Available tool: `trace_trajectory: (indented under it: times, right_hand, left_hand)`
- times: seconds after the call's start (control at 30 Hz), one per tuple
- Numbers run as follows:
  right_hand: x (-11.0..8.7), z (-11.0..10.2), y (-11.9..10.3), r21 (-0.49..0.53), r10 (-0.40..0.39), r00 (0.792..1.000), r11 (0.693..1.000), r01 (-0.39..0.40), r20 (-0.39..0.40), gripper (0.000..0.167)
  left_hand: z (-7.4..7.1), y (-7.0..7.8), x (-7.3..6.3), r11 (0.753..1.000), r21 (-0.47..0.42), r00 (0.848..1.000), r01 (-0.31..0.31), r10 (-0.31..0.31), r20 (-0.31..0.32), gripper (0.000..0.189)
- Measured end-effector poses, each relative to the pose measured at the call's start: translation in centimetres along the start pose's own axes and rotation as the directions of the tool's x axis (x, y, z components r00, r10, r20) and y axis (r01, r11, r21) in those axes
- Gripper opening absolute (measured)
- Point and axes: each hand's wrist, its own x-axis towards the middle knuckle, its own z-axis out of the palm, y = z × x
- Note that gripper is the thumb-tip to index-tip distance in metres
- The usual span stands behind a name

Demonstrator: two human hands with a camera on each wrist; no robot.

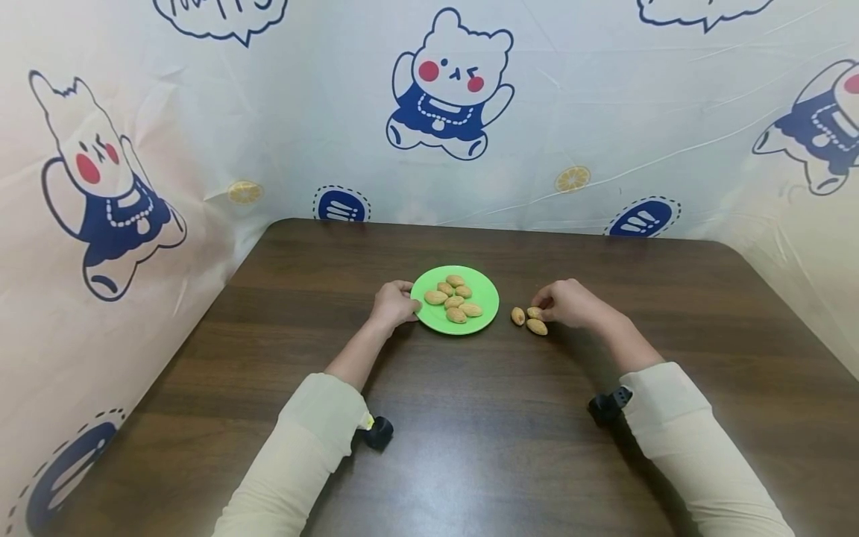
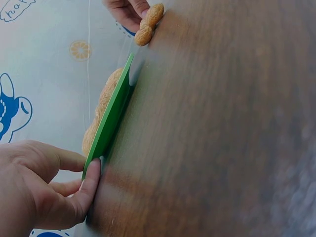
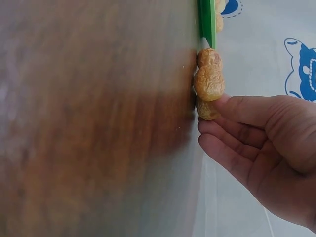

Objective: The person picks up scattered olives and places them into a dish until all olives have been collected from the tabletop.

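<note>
A round green plate (image 1: 488, 295) bears several unshelled peanuts (image 1: 435, 297). My left hand (image 1: 394, 304) pinches the plate's left rim; in the left wrist view the thumb (image 2: 91, 185) lies under the edge and the fingers over it. Three more peanuts lie close together on the table, just right of the plate. Of these, one peanut (image 1: 534, 312) is pinched between the thumb and fingers of my right hand (image 1: 572, 303). Beside it are a peanut (image 1: 517, 316) nearer the plate and another peanut (image 1: 537, 327) nearer me, which partly hides the held one in the right wrist view.
Everything stands on a dark brown wooden table (image 1: 456, 425). A pale printed cloth (image 1: 349, 112) with cartoon figures hangs behind the table and along its sides. Small black wrist cameras (image 1: 379, 434) sit at both sleeve cuffs, low over the tabletop.
</note>
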Motion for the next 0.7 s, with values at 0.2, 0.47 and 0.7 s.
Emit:
trace_trajectory:
  times: [0.2,0.47,0.7]
  right_hand:
    - [0.04,0.08,0.02,-0.01,-0.016,1.0,1.0,0.016,-0.013,0.011]
    - [0.01,0.21,0.0,-0.028,-0.049,0.997,0.999,0.047,-0.06,0.01]
    - [-0.04,0.19,0.08,-0.026,-0.061,0.995,0.998,0.059,-0.081,0.009]
  left_hand:
    - [-0.01,0.04,-0.01,1.0,-0.001,1.0,0.001,-0.001,-0.003,0.047]
    - [0.03,-0.08,0.06,1.0,-0.004,1.0,-0.003,0.003,-0.005,0.047]
    - [0.08,-0.13,0.23,1.0,-0.002,1.0,-0.004,0.004,-0.007,0.047]
